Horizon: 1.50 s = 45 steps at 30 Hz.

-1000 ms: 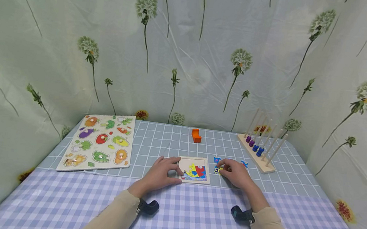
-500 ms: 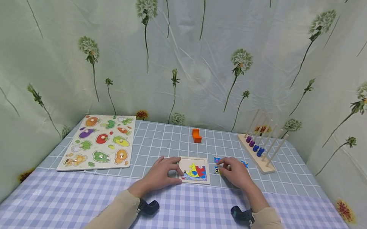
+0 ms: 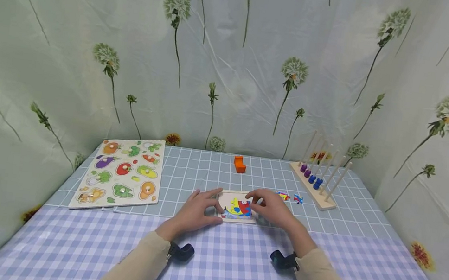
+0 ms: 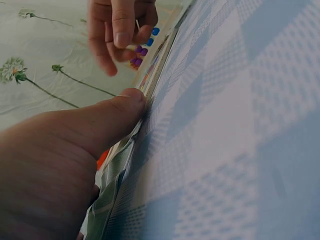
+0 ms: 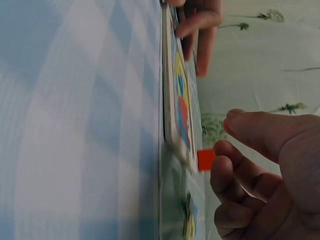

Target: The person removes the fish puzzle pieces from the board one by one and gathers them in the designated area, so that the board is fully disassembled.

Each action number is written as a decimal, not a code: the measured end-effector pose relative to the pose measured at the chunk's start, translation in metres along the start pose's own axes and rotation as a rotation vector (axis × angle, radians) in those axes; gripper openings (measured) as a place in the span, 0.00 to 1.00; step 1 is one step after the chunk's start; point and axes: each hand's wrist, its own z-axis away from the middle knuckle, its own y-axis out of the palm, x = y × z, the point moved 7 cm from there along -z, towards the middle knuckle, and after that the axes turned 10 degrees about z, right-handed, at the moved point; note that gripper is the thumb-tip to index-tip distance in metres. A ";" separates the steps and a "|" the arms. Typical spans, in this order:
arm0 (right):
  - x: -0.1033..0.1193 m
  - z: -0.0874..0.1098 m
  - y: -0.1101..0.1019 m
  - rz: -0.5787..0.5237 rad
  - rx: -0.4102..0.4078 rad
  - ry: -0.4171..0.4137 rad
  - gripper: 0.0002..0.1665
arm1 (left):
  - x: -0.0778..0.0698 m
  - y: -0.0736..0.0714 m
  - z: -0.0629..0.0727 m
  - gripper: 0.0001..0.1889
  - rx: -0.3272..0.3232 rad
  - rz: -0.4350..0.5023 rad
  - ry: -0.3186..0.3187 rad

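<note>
Looking down from the head, I see the left hand (image 3: 195, 209) resting at the left side of a small puzzle tray (image 3: 225, 198), thumb and fingers spread wide, while the right hand (image 3: 275, 208) is over the tray's right edge, fingers bent. Two loose pieces (image 3: 298, 199) lie to the tray's right. A vegetable board (image 3: 137, 198) sits off left, an orange block (image 3: 240, 165) behind the tray, a peg stand (image 3: 327, 205) with beads (image 3: 315, 182) at right. From the left wrist, the left thumb is at the tray's edge, the right hand beyond it. From the right wrist, the right thumb and forefinger stand apart, a narrow gap between; the tray lies flat, its picture up.
</note>
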 end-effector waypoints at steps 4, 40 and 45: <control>0.015 -0.005 0.008 -0.017 0.044 -0.065 0.15 | 0.000 0.000 0.000 0.07 0.000 -0.010 0.014; 0.020 -0.018 0.033 0.019 -0.017 0.001 0.22 | -0.001 0.000 0.001 0.07 -0.001 -0.021 0.014; 0.022 -0.018 0.030 0.031 -0.026 -0.016 0.22 | 0.000 0.000 0.001 0.07 -0.003 -0.032 0.013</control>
